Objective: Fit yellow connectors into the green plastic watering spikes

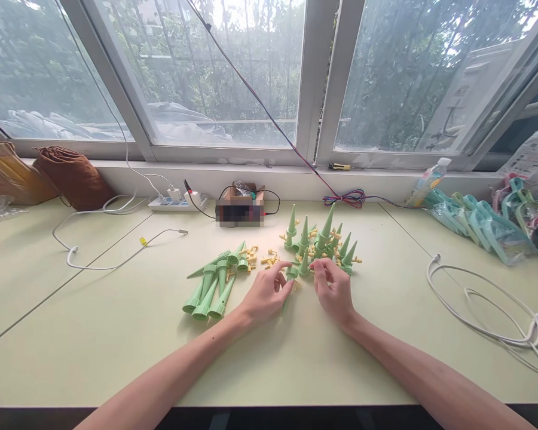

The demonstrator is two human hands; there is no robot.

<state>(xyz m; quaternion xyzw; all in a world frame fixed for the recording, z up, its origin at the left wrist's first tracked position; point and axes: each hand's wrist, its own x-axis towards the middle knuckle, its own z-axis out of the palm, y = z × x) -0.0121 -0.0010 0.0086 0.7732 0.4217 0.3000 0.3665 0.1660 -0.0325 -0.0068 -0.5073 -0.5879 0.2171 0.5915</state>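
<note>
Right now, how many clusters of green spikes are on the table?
2: a flat-lying cluster left of the left hand, an upright cluster beyond the right hand. The hands may hide more.

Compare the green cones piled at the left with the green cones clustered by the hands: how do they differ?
The left pile lies flat on its sides; the right cluster stands upright, tips up. The left pile sits clear of both hands; the right cluster is at the fingertips of the left hand and right hand. Both are the same pale green cones.
</note>
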